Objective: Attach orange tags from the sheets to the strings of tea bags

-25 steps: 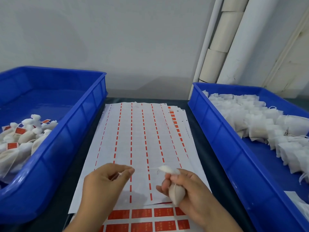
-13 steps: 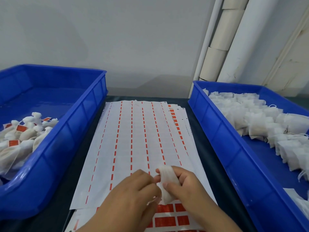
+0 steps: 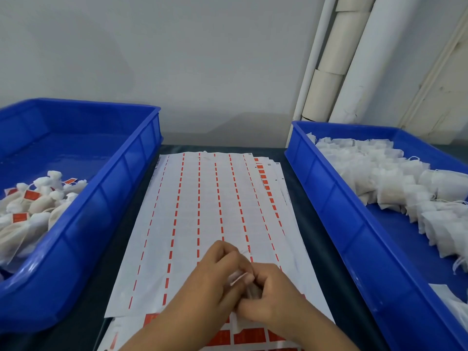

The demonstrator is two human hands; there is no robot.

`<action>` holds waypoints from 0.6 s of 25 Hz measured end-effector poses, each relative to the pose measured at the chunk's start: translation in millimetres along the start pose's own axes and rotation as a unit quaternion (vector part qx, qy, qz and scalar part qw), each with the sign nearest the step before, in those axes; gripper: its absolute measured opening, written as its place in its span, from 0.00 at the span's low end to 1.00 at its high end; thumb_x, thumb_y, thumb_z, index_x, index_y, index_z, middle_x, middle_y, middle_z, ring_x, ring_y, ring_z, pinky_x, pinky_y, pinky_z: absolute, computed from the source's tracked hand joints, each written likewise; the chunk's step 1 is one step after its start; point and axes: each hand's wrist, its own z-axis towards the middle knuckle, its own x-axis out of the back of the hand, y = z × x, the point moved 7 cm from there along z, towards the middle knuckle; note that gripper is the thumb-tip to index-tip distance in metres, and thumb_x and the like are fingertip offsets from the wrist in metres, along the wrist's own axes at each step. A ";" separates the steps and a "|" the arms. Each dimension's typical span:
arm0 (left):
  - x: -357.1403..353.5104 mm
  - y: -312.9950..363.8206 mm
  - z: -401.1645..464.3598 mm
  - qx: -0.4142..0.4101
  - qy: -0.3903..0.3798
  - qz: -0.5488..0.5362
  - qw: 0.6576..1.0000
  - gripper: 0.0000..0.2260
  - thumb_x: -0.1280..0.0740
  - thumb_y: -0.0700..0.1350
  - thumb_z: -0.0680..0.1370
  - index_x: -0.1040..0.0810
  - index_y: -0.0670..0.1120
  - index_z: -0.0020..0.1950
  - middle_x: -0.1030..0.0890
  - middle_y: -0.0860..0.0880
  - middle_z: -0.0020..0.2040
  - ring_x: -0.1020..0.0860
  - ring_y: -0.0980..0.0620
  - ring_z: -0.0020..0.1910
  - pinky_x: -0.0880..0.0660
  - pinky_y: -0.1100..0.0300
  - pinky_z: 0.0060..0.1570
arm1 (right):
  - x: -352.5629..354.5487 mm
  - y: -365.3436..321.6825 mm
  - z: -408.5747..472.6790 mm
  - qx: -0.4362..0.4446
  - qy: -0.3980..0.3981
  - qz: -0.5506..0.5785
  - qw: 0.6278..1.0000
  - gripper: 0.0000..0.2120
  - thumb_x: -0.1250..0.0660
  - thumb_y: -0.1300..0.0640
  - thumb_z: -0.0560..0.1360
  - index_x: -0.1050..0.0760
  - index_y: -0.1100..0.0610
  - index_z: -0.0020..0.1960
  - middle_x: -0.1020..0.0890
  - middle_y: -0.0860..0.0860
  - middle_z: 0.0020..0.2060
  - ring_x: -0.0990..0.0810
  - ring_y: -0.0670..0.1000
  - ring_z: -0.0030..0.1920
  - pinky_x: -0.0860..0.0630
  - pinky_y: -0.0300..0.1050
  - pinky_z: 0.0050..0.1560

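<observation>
My two hands meet low in the middle of the frame, over the near end of the sheets. My left hand (image 3: pixel 217 277) lies partly over my right hand (image 3: pixel 271 297), and between them I pinch a white tea bag (image 3: pixel 236 277) — only a small pale edge of it shows between my fingers (image 3: pixel 249 277), which are clenched around it on both sides. Its string is too fine to make out here.

Under my hands the top sheet (image 3: pixel 202 224) is mostly stripped, white with thin orange dashed lines running away from me. Orange tags (image 3: pixel 249 335) sit in rows on the sheet beneath, at the bottom edge of the frame, just below my wrists.

At the left of the frame a blue tray (image 3: pixel 106 198) holds tagged tea bags (image 3: pixel 33 206), a small heap against its left side. At the right another blue tray (image 3: pixel 336 214) holds a long pile of untagged tea bags (image 3: pixel 390 181). Both stand on the dark table (image 3: pixel 298 198), beside the sheets.
</observation>
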 end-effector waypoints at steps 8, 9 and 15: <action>2.8 -25.7 -2.1 0.165 0.140 -0.173 0.961 0.09 0.37 0.43 0.78 0.24 0.53 0.39 0.21 0.58 0.34 0.23 0.60 0.35 0.28 0.72 0.31 | 10.9 -7.3 -7.7 0.068 0.215 -0.071 0.972 0.25 0.29 0.51 0.64 0.35 0.27 0.51 0.20 0.36 0.45 0.20 0.42 0.45 0.21 0.34 0.39; 3.2 -29.8 -1.9 0.180 0.155 -0.188 0.953 0.09 0.37 0.44 0.78 0.24 0.52 0.39 0.21 0.57 0.34 0.23 0.59 0.34 0.27 0.71 0.30 | 10.4 -11.4 -9.2 0.091 0.238 -0.105 0.961 0.23 0.29 0.50 0.65 0.34 0.27 0.51 0.21 0.34 0.44 0.20 0.41 0.46 0.22 0.32 0.41; 4.3 -39.4 -2.0 0.224 0.188 -0.247 0.924 0.07 0.35 0.44 0.77 0.21 0.50 0.40 0.20 0.57 0.33 0.22 0.61 0.34 0.28 0.73 0.28 | 11.2 -28.1 -18.1 0.206 0.362 -0.287 0.863 0.14 0.28 0.49 0.68 0.17 0.56 0.50 0.15 0.48 0.42 0.18 0.44 0.42 0.17 0.44 0.41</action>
